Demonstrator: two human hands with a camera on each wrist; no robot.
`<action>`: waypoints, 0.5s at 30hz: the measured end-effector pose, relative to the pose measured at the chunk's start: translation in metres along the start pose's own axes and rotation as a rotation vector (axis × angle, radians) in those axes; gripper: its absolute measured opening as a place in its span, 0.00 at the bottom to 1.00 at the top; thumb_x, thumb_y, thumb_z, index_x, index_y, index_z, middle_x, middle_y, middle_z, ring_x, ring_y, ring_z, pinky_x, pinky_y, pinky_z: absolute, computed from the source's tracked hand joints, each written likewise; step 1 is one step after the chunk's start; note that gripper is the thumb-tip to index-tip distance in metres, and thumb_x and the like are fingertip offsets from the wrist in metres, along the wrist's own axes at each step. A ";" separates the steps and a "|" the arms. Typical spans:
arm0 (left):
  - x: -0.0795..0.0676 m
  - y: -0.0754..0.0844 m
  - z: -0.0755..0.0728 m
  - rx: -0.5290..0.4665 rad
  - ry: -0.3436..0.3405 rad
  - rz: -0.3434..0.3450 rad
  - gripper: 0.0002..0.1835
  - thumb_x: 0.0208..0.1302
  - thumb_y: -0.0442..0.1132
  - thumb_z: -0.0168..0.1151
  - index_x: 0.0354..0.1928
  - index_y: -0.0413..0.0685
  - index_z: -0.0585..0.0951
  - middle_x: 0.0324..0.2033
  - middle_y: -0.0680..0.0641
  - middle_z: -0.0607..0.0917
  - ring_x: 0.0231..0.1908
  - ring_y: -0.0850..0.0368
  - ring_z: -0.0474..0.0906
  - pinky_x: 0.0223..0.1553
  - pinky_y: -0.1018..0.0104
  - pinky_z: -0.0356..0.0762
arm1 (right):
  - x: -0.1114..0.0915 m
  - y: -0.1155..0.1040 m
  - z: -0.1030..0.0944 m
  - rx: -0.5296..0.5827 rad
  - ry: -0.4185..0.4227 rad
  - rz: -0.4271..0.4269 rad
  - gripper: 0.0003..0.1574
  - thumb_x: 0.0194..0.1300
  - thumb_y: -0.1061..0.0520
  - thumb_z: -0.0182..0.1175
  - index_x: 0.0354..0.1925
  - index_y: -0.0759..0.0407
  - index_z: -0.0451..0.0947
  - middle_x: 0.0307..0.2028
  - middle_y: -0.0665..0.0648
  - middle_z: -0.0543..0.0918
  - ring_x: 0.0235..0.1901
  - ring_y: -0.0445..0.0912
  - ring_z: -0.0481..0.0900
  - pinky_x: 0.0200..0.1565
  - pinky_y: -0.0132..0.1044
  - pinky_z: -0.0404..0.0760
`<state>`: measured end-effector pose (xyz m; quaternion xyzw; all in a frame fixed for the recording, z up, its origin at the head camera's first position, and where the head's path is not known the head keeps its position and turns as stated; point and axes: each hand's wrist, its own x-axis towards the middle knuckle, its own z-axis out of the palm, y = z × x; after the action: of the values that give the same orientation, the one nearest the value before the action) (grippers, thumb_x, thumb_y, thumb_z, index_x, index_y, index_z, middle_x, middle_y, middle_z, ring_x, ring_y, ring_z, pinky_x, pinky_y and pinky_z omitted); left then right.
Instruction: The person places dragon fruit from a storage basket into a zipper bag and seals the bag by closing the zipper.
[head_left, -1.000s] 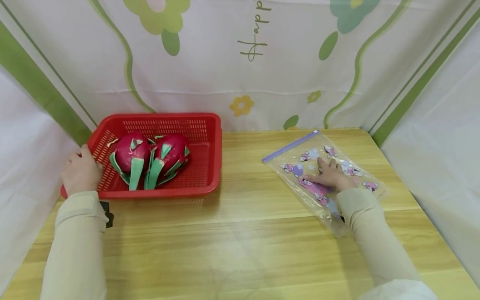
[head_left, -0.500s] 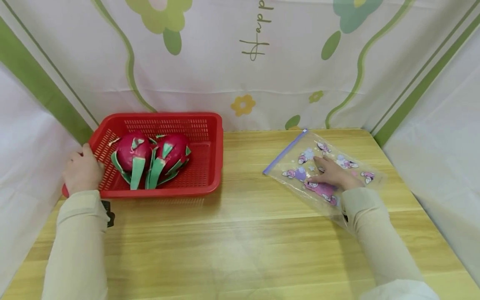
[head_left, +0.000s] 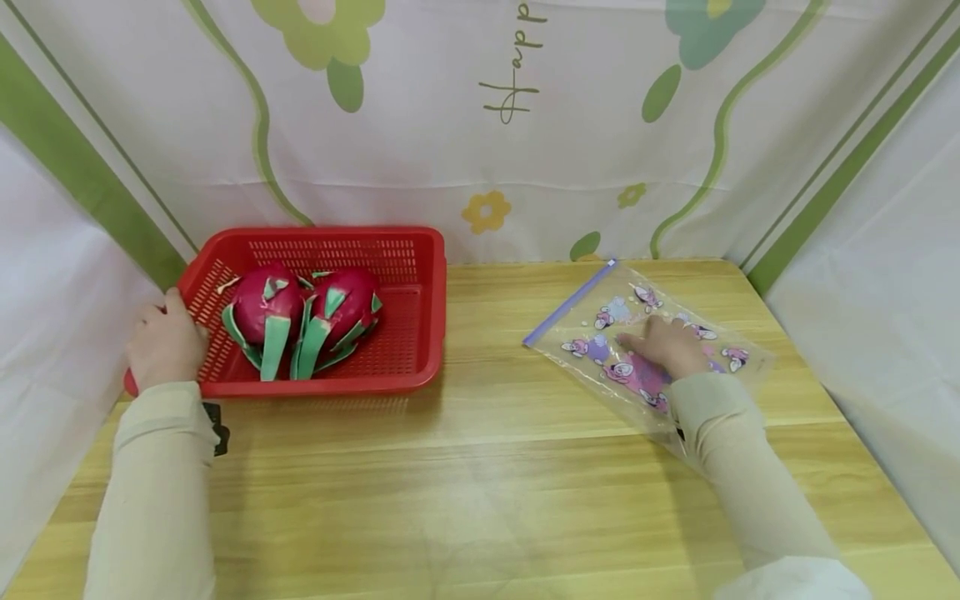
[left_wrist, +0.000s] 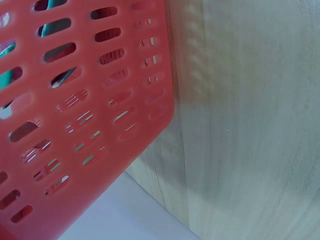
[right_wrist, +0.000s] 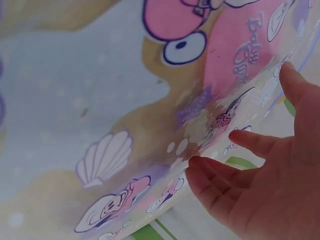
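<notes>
My left hand (head_left: 167,342) grips the left end of a red plastic basket (head_left: 420,333). Two dragon fruits, a left one (head_left: 255,312) and a right one (head_left: 356,296), lie side by side in it, red with green scales. In the left wrist view the basket's slotted wall (left_wrist: 100,95) fills the left side, and no hand shows. On the right, my right hand (head_left: 671,343) rests on a clear zip bag (head_left: 592,371) with cartoon prints and a purple slider strip. Fingertips (right_wrist: 197,167) touch the bag's film in the right wrist view, and nothing is pinched.
The wooden table (head_left: 450,483) carries both the basket and the bag. Behind it hangs a white cloth with flower prints (head_left: 486,212), and white cloth sides stand at left and right. A dark wrist strap part (head_left: 217,429) sits by the left cuff.
The bag has turned a little counterclockwise on the table under my right hand. That hand's fingers, spread out before, are now drawn in. My left hand stays on the basket.
</notes>
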<state>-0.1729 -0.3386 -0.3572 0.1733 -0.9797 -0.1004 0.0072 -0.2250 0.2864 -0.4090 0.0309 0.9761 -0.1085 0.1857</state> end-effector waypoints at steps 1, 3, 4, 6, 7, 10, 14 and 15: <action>0.000 0.000 0.000 0.000 0.001 0.000 0.34 0.69 0.36 0.39 0.70 0.26 0.43 0.53 0.13 0.59 0.50 0.19 0.60 0.46 0.28 0.66 | -0.001 0.000 0.000 0.007 -0.016 0.011 0.52 0.66 0.29 0.46 0.62 0.75 0.60 0.60 0.84 0.61 0.59 0.80 0.58 0.58 0.72 0.62; 0.000 0.000 0.001 -0.001 0.003 0.000 0.34 0.69 0.36 0.39 0.70 0.26 0.43 0.53 0.13 0.59 0.50 0.19 0.60 0.46 0.28 0.66 | -0.003 -0.001 0.001 0.027 -0.047 0.028 0.55 0.64 0.27 0.47 0.64 0.73 0.57 0.61 0.85 0.57 0.59 0.81 0.55 0.57 0.73 0.61; 0.001 0.000 0.001 -0.002 0.002 -0.001 0.34 0.69 0.36 0.39 0.70 0.27 0.42 0.53 0.13 0.59 0.50 0.19 0.60 0.46 0.28 0.66 | -0.004 -0.001 0.001 0.037 -0.061 0.035 0.57 0.63 0.26 0.48 0.66 0.72 0.55 0.62 0.86 0.54 0.60 0.82 0.53 0.57 0.74 0.59; 0.000 -0.001 0.001 -0.003 0.001 -0.002 0.34 0.69 0.36 0.39 0.71 0.27 0.42 0.53 0.13 0.59 0.50 0.19 0.60 0.46 0.28 0.66 | -0.005 -0.001 0.001 0.045 -0.079 0.037 0.60 0.61 0.25 0.49 0.68 0.71 0.52 0.63 0.86 0.52 0.61 0.83 0.52 0.57 0.75 0.59; 0.000 -0.001 0.001 -0.003 0.001 -0.002 0.34 0.69 0.36 0.39 0.70 0.26 0.42 0.53 0.13 0.59 0.50 0.19 0.60 0.46 0.28 0.66 | -0.006 -0.001 0.001 0.049 -0.088 0.035 0.60 0.61 0.25 0.49 0.68 0.70 0.50 0.64 0.86 0.51 0.61 0.83 0.51 0.57 0.75 0.59; 0.000 0.000 0.000 -0.003 -0.004 -0.003 0.34 0.69 0.36 0.39 0.71 0.26 0.42 0.53 0.13 0.59 0.51 0.19 0.60 0.46 0.28 0.66 | -0.006 -0.002 0.000 0.051 -0.114 0.030 0.62 0.60 0.25 0.50 0.70 0.70 0.47 0.65 0.86 0.48 0.63 0.82 0.48 0.58 0.75 0.57; -0.001 0.001 0.000 -0.005 -0.007 -0.006 0.34 0.69 0.36 0.38 0.70 0.26 0.42 0.53 0.14 0.59 0.51 0.19 0.60 0.47 0.28 0.66 | -0.007 -0.002 -0.002 0.048 -0.158 0.037 0.65 0.60 0.25 0.50 0.72 0.69 0.40 0.67 0.85 0.43 0.65 0.82 0.41 0.60 0.76 0.51; 0.000 0.001 0.000 -0.006 -0.008 -0.007 0.34 0.69 0.36 0.39 0.70 0.26 0.42 0.53 0.14 0.59 0.51 0.19 0.60 0.47 0.28 0.66 | -0.007 -0.001 -0.002 0.050 -0.170 0.038 0.66 0.61 0.25 0.50 0.73 0.69 0.38 0.68 0.85 0.41 0.65 0.82 0.39 0.61 0.76 0.49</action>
<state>-0.1728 -0.3377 -0.3569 0.1762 -0.9788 -0.1041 0.0035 -0.2195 0.2853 -0.4041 0.0449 0.9530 -0.1314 0.2691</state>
